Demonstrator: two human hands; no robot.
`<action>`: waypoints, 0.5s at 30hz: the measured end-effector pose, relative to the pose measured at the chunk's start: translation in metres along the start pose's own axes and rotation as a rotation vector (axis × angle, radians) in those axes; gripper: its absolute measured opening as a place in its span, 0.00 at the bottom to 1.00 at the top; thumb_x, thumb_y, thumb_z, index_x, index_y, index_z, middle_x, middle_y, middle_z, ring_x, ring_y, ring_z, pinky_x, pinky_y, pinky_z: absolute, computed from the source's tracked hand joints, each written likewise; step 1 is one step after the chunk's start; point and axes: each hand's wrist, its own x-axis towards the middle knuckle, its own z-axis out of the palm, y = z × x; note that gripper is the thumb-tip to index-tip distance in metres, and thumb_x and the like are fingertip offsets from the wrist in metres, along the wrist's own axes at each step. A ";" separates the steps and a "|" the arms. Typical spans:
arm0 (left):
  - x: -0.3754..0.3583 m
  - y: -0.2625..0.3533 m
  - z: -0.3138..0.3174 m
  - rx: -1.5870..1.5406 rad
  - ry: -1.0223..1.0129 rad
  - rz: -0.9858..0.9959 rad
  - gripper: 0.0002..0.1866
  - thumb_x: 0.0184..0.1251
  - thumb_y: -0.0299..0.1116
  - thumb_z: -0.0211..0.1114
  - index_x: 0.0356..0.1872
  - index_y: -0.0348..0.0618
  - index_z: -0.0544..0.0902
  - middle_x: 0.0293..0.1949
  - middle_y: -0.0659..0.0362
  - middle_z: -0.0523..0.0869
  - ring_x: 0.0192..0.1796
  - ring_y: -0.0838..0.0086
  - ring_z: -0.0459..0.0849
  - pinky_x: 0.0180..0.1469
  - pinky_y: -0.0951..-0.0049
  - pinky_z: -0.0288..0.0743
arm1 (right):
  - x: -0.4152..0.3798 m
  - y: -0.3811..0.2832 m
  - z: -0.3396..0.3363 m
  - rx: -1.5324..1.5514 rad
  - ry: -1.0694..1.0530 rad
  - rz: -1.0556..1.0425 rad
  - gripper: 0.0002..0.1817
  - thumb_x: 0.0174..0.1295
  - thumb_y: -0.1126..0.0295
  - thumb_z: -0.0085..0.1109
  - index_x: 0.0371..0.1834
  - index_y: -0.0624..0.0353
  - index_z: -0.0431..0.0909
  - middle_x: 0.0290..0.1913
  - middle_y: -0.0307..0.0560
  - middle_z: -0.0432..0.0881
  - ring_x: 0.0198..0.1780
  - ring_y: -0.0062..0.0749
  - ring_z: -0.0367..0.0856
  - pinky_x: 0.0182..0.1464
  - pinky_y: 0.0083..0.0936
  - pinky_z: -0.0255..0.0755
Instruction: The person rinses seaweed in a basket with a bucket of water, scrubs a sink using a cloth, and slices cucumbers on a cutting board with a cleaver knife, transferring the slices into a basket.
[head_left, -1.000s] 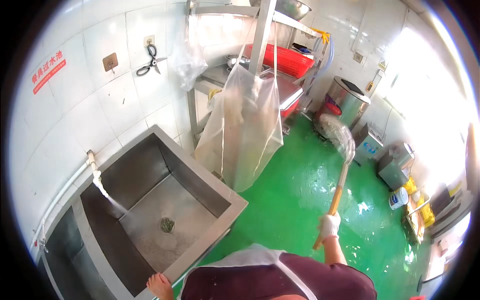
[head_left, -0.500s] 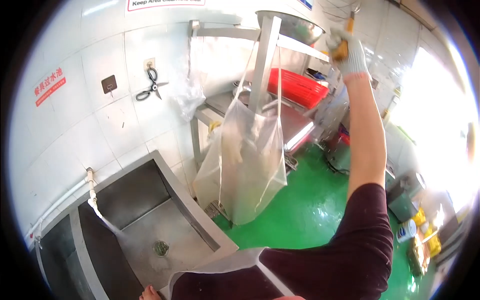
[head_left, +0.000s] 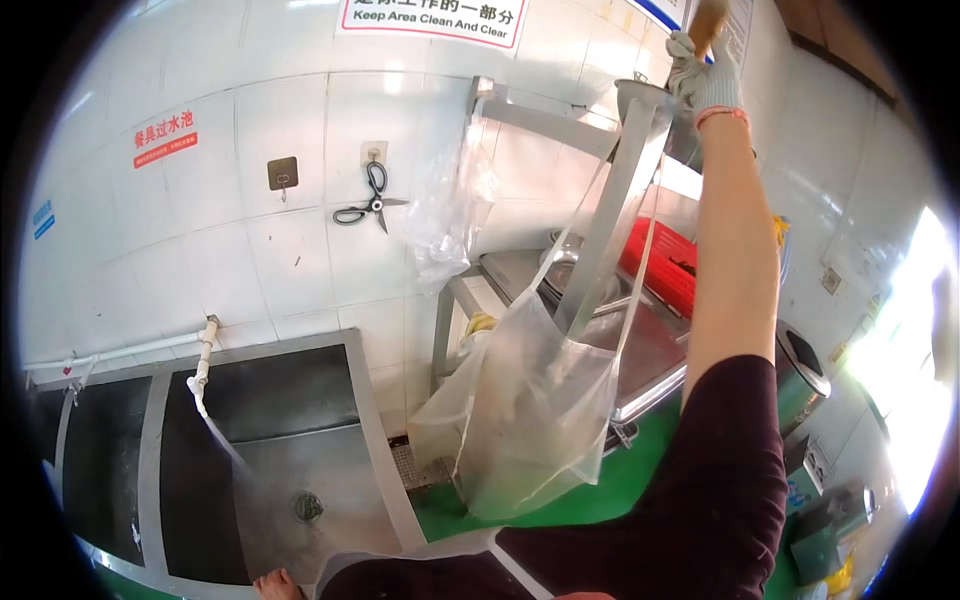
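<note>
At the top right, my gloved right hand (head_left: 705, 75) is raised at arm's length, its fingers closed round a brown wooden handle (head_left: 709, 20). Whatever lies beyond the handle is cut off by the frame. Just below the glove is a steel bowl (head_left: 640, 95) on top of the metal rack (head_left: 625, 190). My bare left hand (head_left: 278, 585) shows only in part at the bottom edge, its fingers resting at the front rim of the steel sink (head_left: 385, 490). Water runs from a white pipe (head_left: 200, 385) into the sink.
A translucent apron (head_left: 530, 420) hangs by its straps from the rack. A red basket (head_left: 660, 265) stands on the lower shelf. Scissors (head_left: 374, 204) and a plastic bag (head_left: 455, 215) hang along the tiled wall. A steel bin (head_left: 800, 375) stands at right.
My view has swung, so the sink, rack and apron appear shifted. My right hand stays raised round the handle and is now higher in view. My left hand remains at the sink rim.
</note>
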 end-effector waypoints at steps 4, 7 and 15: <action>0.002 0.010 -0.008 -0.010 0.026 -0.017 0.12 0.62 0.36 0.62 0.23 0.41 0.82 0.23 0.50 0.81 0.36 0.53 0.78 0.53 0.54 0.68 | -0.067 -0.012 0.009 -0.570 0.005 -0.008 0.19 0.71 0.58 0.55 0.45 0.68 0.77 0.32 0.45 0.77 0.30 0.29 0.77 0.28 0.15 0.73; 0.004 0.029 -0.030 0.025 -0.013 0.001 0.09 0.64 0.34 0.60 0.27 0.42 0.82 0.27 0.51 0.81 0.38 0.54 0.79 0.54 0.52 0.69 | -0.123 -0.026 -0.003 -0.475 -0.186 -0.065 0.17 0.73 0.61 0.52 0.49 0.67 0.78 0.30 0.37 0.71 0.29 0.20 0.70 0.26 0.15 0.61; 0.013 0.062 -0.056 -0.228 0.049 -0.055 0.12 0.64 0.38 0.59 0.31 0.44 0.87 0.33 0.50 0.87 0.41 0.55 0.82 0.62 0.50 0.66 | -0.324 0.101 -0.017 -0.859 -0.056 -0.098 0.16 0.71 0.70 0.54 0.58 0.64 0.77 0.37 0.40 0.75 0.33 0.22 0.71 0.37 0.23 0.71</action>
